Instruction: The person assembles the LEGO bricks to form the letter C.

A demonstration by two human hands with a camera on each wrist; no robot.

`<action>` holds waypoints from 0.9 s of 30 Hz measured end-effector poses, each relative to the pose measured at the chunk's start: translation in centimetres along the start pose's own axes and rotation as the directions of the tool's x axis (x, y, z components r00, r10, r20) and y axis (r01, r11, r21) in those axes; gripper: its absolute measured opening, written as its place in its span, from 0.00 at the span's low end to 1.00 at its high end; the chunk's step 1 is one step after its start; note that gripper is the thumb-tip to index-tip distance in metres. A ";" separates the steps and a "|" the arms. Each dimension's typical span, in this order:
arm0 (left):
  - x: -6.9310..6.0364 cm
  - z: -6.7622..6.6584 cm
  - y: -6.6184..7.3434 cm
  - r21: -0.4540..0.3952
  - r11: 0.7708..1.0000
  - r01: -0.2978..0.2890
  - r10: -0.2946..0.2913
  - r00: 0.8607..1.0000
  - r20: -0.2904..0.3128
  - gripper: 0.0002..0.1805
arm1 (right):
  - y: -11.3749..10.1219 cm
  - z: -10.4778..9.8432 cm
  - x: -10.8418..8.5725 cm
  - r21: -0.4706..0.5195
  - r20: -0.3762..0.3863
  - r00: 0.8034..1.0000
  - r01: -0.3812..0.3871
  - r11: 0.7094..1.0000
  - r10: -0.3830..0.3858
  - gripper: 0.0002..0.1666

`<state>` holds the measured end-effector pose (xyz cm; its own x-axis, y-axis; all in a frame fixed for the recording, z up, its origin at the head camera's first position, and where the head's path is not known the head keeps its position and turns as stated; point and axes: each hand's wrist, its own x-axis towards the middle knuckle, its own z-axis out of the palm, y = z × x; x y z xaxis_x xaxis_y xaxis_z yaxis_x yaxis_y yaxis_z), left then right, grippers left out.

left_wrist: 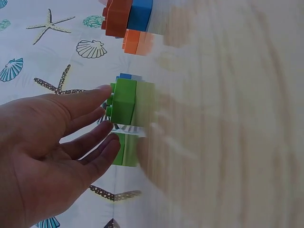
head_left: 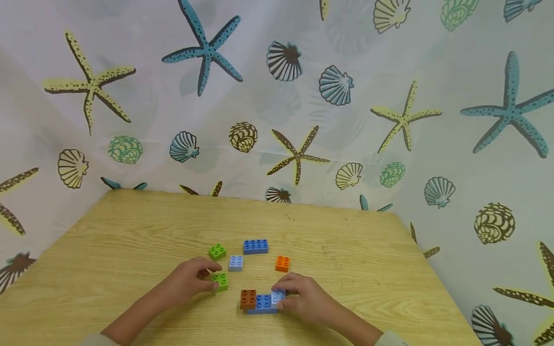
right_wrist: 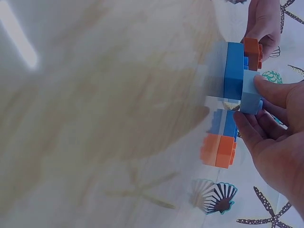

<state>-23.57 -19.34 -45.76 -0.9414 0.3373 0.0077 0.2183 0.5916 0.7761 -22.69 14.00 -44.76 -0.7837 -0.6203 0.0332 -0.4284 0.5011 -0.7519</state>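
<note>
My right hand (head_left: 309, 300) pinches a light blue brick (right_wrist: 250, 92) between thumb and fingers. That brick sits on the right end of a long blue brick (head_left: 262, 303). On the other end of the blue brick stands a brown brick (head_left: 248, 299), jutting out slightly to the left. My left hand (head_left: 190, 280) is at a green brick (left_wrist: 124, 102), its thumb at one side and its fingers loosely bent and spread near the opposite side. The left wrist view shows no firm grip on it.
Farther back on the wooden table (head_left: 368, 269) lie a second green brick (head_left: 217, 252), another light blue brick (head_left: 235, 263), another long blue brick (head_left: 256, 247) and an orange brick (head_left: 283, 263). A curtain (head_left: 242, 105) with shells and starfish hangs behind the table.
</note>
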 end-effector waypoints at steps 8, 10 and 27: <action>0.7 0.2 -0.2 0.018 1.000 -0.019 0.018 0.998 0.054 0.24 | -0.1 0.0 0.0 0.015 -0.001 1.000 -0.004 1.000 0.004 0.18; 0.8 0.5 -0.1 0.034 0.999 0.003 -0.005 0.999 0.049 0.24 | -0.1 0.0 0.0 0.014 -0.001 1.000 -0.002 1.000 0.002 0.18; 0.6 0.6 0.6 0.022 0.999 0.041 -0.042 0.999 0.028 0.26 | 0.0 0.0 0.1 0.007 0.000 1.000 -0.003 1.000 0.003 0.18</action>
<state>-23.88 -18.31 -45.67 -0.9421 0.3326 -0.0426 0.1850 0.6213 0.7614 -22.73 13.94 -44.73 -0.7851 -0.6186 0.0313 -0.4232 0.4988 -0.7564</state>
